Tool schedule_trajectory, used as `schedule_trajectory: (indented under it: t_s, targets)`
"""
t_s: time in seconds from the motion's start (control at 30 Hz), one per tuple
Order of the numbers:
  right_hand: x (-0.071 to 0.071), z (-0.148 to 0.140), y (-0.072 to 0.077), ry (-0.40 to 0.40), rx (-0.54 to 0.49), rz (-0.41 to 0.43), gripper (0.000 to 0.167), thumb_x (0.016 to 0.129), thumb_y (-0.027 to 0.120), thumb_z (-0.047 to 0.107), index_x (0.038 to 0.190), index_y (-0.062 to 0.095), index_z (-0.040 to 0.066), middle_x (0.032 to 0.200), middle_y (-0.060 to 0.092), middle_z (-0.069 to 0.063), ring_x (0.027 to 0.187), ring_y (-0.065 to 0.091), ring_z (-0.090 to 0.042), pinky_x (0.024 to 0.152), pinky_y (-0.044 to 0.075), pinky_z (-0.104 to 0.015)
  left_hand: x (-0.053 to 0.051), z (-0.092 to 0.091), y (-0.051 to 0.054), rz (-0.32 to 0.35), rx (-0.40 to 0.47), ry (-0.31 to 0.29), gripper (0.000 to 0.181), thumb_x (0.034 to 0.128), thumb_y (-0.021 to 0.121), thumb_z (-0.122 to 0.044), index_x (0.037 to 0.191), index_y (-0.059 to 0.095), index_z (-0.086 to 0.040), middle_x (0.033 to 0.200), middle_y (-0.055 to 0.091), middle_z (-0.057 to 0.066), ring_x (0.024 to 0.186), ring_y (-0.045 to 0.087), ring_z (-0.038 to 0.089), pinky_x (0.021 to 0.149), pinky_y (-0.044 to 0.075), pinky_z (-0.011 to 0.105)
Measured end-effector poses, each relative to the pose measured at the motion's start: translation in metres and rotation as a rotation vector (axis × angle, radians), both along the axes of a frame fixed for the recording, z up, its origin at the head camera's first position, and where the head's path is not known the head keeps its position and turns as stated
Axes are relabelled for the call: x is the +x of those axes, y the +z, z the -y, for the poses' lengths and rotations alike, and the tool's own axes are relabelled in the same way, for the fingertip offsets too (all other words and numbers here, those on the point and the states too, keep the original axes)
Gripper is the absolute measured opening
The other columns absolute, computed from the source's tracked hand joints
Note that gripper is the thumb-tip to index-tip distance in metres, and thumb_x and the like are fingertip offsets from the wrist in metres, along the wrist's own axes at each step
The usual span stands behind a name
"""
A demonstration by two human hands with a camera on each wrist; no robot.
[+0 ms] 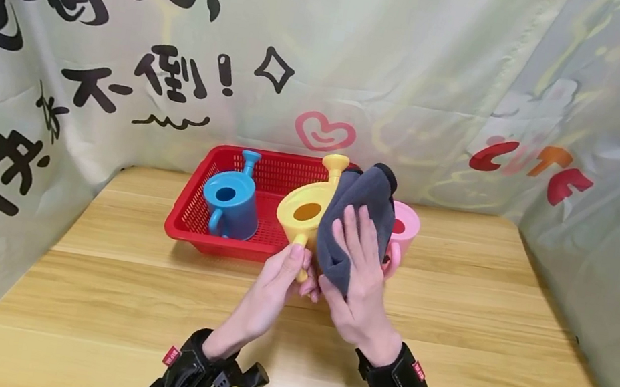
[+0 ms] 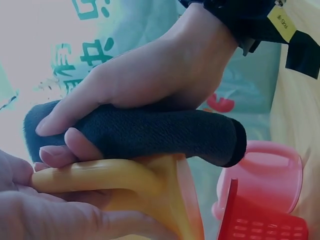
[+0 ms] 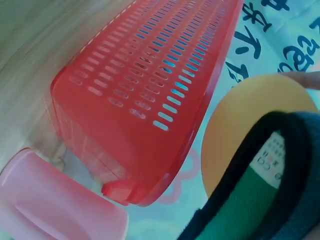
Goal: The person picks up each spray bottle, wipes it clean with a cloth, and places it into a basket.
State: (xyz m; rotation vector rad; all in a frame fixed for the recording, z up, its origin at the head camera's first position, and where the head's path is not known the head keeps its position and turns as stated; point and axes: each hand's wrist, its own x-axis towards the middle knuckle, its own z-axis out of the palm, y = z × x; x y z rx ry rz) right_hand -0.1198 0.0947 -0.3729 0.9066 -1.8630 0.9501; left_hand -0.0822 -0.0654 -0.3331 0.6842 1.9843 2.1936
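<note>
In the head view my left hand [image 1: 278,276] grips the handle of a yellow watering can [image 1: 288,207], its spout pointing away from me, raised near the red basket's front edge. My right hand [image 1: 359,282] lies with straight fingers on a dark grey cloth [image 1: 367,192], pressing it against the can's right side. The left wrist view shows the yellow handle [image 2: 95,175] within my left fingers and my right thumb along the cloth [image 2: 170,132]. In the right wrist view the cloth's black edging and a white label [image 3: 270,160] show beside the yellow can [image 3: 235,125].
The red basket [image 1: 205,239] stands at the back of the wooden table [image 1: 145,309], holding a blue watering can [image 1: 237,209]. A pink watering can [image 1: 407,226] stands right of the basket, partly behind the cloth. Printed fabric [image 1: 417,55] hangs behind and at both sides.
</note>
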Motion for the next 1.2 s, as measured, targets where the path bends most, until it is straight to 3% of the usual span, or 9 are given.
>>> schedule_trajectory:
  t_s: [0.1,0.2,0.33,0.5,0.7,0.8,0.9,1.07,1.2]
  targets:
    - [0.002,0.004,0.000,-0.034,0.061,-0.073,0.059,0.106,0.037,0.043,0.154,0.039,0.008,0.166,0.028,-0.004,0.157,0.019,-0.035,0.129,0.013,-0.049,0.000,0.001,0.000,0.029,0.020,0.011,0.045,0.1121,0.025,-0.031,0.112,0.045,0.009,0.089,0.046,0.002,0.078,0.048,0.009,0.072,0.046,0.019]
    - [0.003,0.006,0.000,-0.035,0.077,-0.094,0.059,0.106,0.036,0.044,0.153,0.041,0.009,0.166,0.028,-0.003,0.158,0.018,-0.032,0.129,0.012,-0.048,0.000,0.001,0.000,0.044,0.027,0.013,0.047,0.1120,0.025,-0.031,0.127,0.045,0.008,0.099,0.047,0.000,0.082,0.048,0.009,0.071,0.043,0.018]
    - [0.002,0.004,0.000,-0.023,0.059,-0.075,0.058,0.106,0.037,0.044,0.153,0.042,0.010,0.166,0.029,-0.002,0.158,0.019,-0.031,0.130,0.012,-0.047,0.000,0.001,0.000,0.013,0.033,-0.005,0.045,0.1121,0.025,-0.031,0.117,0.045,0.009,0.093,0.045,0.002,0.078,0.047,0.011,0.072,0.045,0.019]
    - [0.002,-0.001,0.001,0.053,-0.025,0.032,0.059,0.106,0.039,0.044,0.154,0.039,0.012,0.166,0.029,-0.001,0.158,0.018,-0.030,0.129,0.011,-0.048,0.000,0.000,0.000,-0.045,-0.012,-0.005,0.045,0.1122,0.025,-0.032,0.093,0.041,0.005,0.077,0.043,0.007,0.073,0.051,0.011,0.074,0.049,0.023]
    - [0.002,-0.005,0.005,0.243,-0.219,0.227,0.059,0.105,0.042,0.036,0.156,0.034,0.007,0.168,0.023,-0.006,0.159,0.014,-0.026,0.130,0.009,-0.041,0.003,-0.001,0.002,-0.111,-0.091,0.009,0.042,0.1124,0.025,-0.029,0.089,0.042,0.002,0.071,0.044,0.015,0.071,0.058,0.012,0.076,0.050,0.025]
    - [0.003,-0.004,0.006,0.298,-0.290,0.265,0.059,0.105,0.042,0.033,0.156,0.032,0.006,0.169,0.020,-0.008,0.159,0.013,-0.025,0.130,0.012,-0.034,0.004,-0.002,0.002,-0.147,-0.109,0.010,0.042,0.1125,0.024,-0.026,0.087,0.042,0.002,0.070,0.044,0.018,0.071,0.058,0.013,0.077,0.050,0.026]
    - [0.002,-0.002,0.005,0.249,-0.262,0.176,0.059,0.105,0.043,0.034,0.155,0.034,0.004,0.168,0.023,-0.009,0.158,0.014,-0.030,0.130,0.012,-0.040,0.005,-0.002,0.002,-0.158,-0.117,0.015,0.042,0.1125,0.024,-0.027,0.087,0.043,0.001,0.070,0.044,0.019,0.071,0.059,0.013,0.078,0.050,0.025]
    - [0.001,0.003,0.002,0.043,-0.089,-0.046,0.060,0.105,0.041,0.040,0.155,0.036,0.008,0.167,0.027,-0.006,0.157,0.019,-0.035,0.129,0.012,-0.048,0.005,-0.001,0.001,-0.138,-0.075,0.023,0.043,0.1124,0.024,-0.030,0.091,0.042,0.003,0.072,0.044,0.017,0.071,0.055,0.015,0.075,0.050,0.024]
    - [0.002,0.006,0.001,-0.020,-0.015,-0.118,0.059,0.106,0.039,0.041,0.156,0.035,0.011,0.167,0.026,-0.004,0.157,0.018,-0.034,0.129,0.012,-0.047,0.003,-0.001,-0.001,-0.114,-0.036,0.019,0.044,0.1122,0.025,-0.032,0.092,0.040,0.005,0.077,0.043,0.013,0.072,0.049,0.012,0.071,0.045,0.023]
